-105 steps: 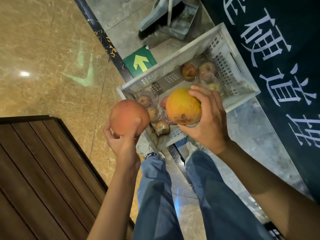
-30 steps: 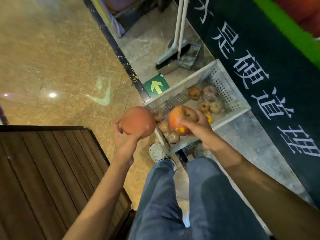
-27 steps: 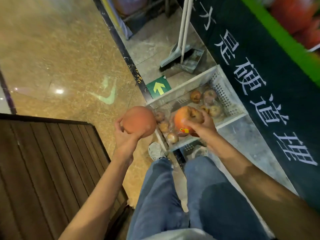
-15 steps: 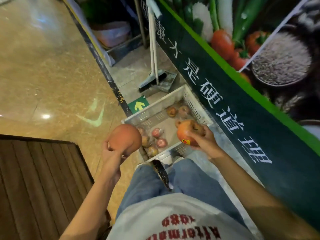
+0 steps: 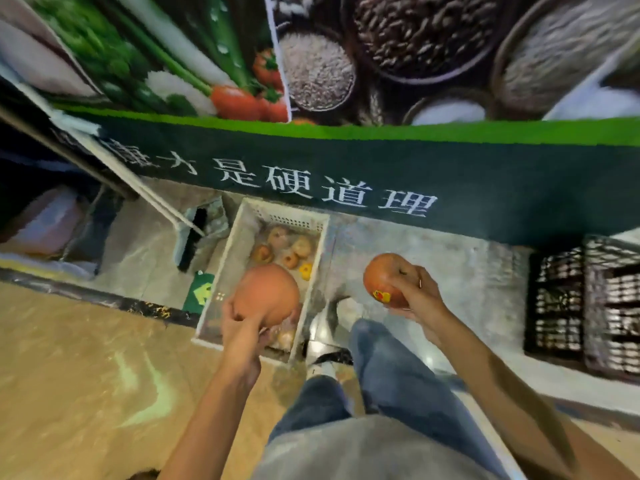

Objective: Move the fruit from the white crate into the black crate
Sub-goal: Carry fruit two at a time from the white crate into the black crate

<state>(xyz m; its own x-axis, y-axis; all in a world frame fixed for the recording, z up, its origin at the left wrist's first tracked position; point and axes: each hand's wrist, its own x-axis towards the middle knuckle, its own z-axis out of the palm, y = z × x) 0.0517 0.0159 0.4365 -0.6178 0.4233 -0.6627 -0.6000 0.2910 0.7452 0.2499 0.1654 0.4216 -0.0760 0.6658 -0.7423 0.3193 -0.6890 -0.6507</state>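
Head cam, grey floor (image 5: 433, 258), banner (image 5: 485, 174), white crate (image 5: 287, 220), black crate (image 5: 588, 306), L fingers (image 5: 230, 308) & R fingers (image 5: 415, 275) grasping fruit (image 5: 266, 292)

The left hand (image 5: 242, 330) grips a large round orange fruit (image 5: 266, 292) from below, over the near end of the white crate (image 5: 227, 258). This crate sits on the grey floor (image 5: 433, 251) with several smaller fruits (image 5: 287, 249) lying inside. The right hand (image 5: 420, 299) holds a second orange fruit (image 5: 382, 277), which bears a sticker, above the floor between the white crate and the black crate (image 5: 585, 306); the black crate stands well apart at the right, and a dark green banner (image 5: 485, 188) runs behind both.
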